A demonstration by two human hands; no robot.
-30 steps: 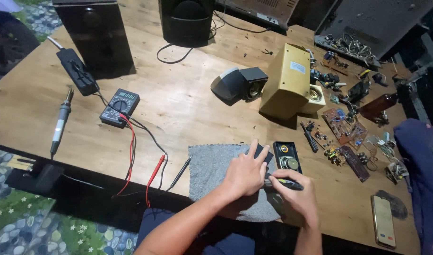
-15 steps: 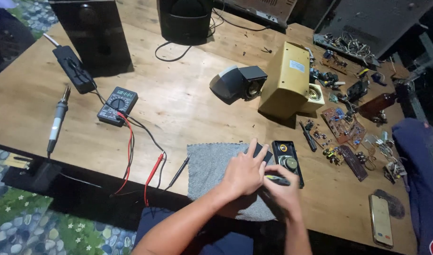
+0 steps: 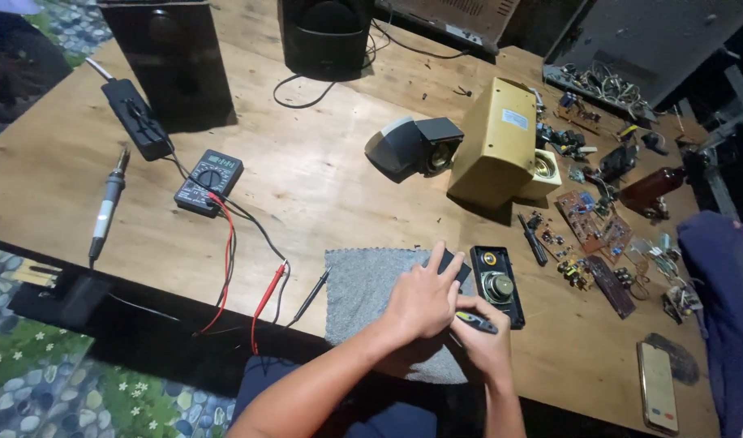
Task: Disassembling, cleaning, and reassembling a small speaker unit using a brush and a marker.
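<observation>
— What colours lie under the left hand [image 3: 423,302]?
— A plain grey cloth [image 3: 363,284] on a pale brown wood-grain surface [image 3: 323,195], and a black panel [image 3: 498,285] with round silver speaker cones.

— And near the right hand [image 3: 487,347]?
— A black tool [image 3: 475,324] with a yellow mark.

— Further off?
— A mustard-yellow box [image 3: 496,142]; a black multimeter [image 3: 208,182] with one red lead and one black; reddish-brown circuit boards [image 3: 592,221]; a floor of grey-blue pebbles [image 3: 31,381] dotted with white flowers.
</observation>
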